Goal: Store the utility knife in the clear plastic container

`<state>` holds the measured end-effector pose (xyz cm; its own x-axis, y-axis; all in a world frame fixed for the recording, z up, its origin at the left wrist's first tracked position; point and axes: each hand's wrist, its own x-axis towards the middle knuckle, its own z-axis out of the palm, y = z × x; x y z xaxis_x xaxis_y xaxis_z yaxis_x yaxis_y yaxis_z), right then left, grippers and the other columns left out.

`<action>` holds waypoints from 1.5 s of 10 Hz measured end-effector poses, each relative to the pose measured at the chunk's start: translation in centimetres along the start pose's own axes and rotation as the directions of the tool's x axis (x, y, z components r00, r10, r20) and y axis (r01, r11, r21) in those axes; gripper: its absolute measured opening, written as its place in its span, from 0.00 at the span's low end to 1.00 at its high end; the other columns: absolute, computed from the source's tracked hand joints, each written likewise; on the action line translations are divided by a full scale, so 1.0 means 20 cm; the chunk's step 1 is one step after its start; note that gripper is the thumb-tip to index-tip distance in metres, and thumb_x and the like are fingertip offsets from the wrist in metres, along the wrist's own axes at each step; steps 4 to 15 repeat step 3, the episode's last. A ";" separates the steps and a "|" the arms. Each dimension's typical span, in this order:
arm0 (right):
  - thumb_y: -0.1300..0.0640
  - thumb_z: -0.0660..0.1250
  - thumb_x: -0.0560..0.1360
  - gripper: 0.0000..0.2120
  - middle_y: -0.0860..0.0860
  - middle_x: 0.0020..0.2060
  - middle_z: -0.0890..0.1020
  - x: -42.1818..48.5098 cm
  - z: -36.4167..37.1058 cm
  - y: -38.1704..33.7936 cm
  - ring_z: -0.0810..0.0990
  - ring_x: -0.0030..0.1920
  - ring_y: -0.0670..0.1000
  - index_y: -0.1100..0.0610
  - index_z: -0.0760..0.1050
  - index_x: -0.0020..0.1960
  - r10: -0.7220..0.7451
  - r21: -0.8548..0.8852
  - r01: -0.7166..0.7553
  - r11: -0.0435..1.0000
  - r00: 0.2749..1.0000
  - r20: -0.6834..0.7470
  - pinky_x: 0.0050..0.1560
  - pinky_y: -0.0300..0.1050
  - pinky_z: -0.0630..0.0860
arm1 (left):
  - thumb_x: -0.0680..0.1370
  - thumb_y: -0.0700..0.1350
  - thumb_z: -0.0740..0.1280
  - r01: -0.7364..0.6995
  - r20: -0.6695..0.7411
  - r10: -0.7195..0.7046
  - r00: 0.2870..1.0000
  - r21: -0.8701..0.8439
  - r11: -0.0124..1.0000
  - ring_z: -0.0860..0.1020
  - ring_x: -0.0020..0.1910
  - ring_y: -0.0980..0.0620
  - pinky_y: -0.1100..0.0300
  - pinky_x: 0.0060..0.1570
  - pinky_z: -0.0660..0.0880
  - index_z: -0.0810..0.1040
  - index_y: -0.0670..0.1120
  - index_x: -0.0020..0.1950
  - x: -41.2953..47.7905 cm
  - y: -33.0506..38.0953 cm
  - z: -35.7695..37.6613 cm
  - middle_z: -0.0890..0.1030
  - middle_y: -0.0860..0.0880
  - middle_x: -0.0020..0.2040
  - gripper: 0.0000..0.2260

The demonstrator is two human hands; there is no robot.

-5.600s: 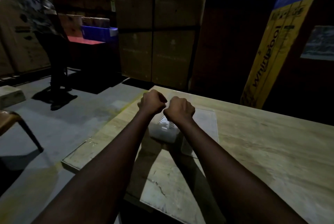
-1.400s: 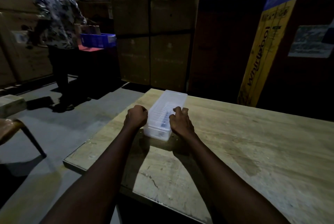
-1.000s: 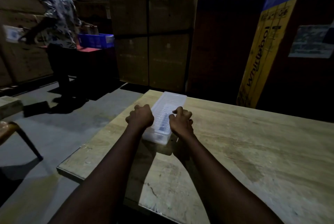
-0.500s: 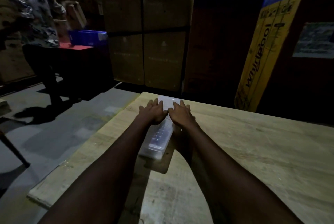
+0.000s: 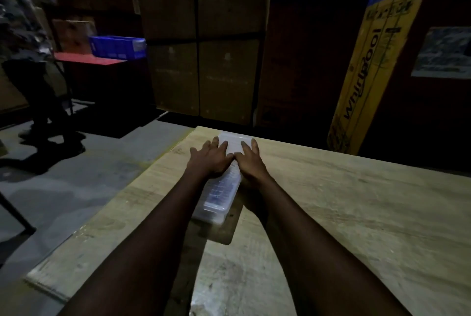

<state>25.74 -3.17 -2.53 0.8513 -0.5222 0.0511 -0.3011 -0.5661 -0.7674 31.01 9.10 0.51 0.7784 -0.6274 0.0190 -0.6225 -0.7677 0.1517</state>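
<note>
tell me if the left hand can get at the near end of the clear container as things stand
Probably yes. The left hand lies flat on the clear container further along, and the near end shows bare on the table; only the left forearm passes beside it, so sliding the hand back looks unobstructed.

You see a clear plastic container (image 5: 221, 193): translucent, ribbed lid, faint gloss at the near end. The table (image 5: 356, 213) beneath it is pale wood with visible grain, matt and scuffed. Behind it stand matt brown cardboard boxes (image 5: 204, 47), a printed yellow carton (image 5: 377, 65), and a blue plastic crate (image 5: 117, 46). The floor (image 5: 89, 175) reads as dull grey concrete.
</note>
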 end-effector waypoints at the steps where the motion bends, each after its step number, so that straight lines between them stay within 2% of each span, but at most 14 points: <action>1: 0.43 0.54 0.80 0.27 0.48 0.79 0.45 -0.05 -0.03 0.05 0.56 0.76 0.56 0.45 0.53 0.77 -0.113 0.069 0.117 0.991 0.992 -0.061 0.71 0.53 0.59 | 0.81 0.61 0.49 0.002 -0.162 0.009 0.987 0.069 0.998 0.54 0.80 0.40 0.33 0.73 0.55 0.56 0.51 0.80 -0.04 0.02 -0.02 0.53 0.45 0.82 0.29; 2: 0.43 0.55 0.80 0.28 0.51 0.79 0.48 -0.15 -0.15 0.13 0.55 0.77 0.56 0.45 0.51 0.77 -0.206 -0.015 0.207 0.978 0.964 -0.167 0.71 0.54 0.58 | 0.81 0.59 0.51 -0.027 -0.302 0.067 0.951 0.136 0.990 0.53 0.81 0.41 0.34 0.73 0.56 0.58 0.50 0.79 -0.07 0.10 -0.06 0.55 0.44 0.82 0.28; 3: 0.41 0.52 0.79 0.29 0.52 0.79 0.49 -0.22 -0.35 0.21 0.53 0.77 0.55 0.45 0.50 0.77 -0.315 -0.233 0.248 0.940 0.893 -0.322 0.73 0.61 0.55 | 0.81 0.60 0.50 -0.130 -0.360 0.171 0.917 0.136 0.982 0.50 0.81 0.42 0.35 0.74 0.53 0.52 0.50 0.81 -0.08 0.34 -0.08 0.52 0.44 0.82 0.30; 15: 0.41 0.52 0.79 0.29 0.52 0.79 0.49 -0.22 -0.35 0.21 0.53 0.77 0.55 0.45 0.50 0.77 -0.315 -0.233 0.248 0.940 0.893 -0.322 0.73 0.61 0.55 | 0.81 0.60 0.50 -0.130 -0.360 0.171 0.917 0.136 0.982 0.50 0.81 0.42 0.35 0.74 0.53 0.52 0.50 0.81 -0.08 0.34 -0.08 0.52 0.44 0.82 0.30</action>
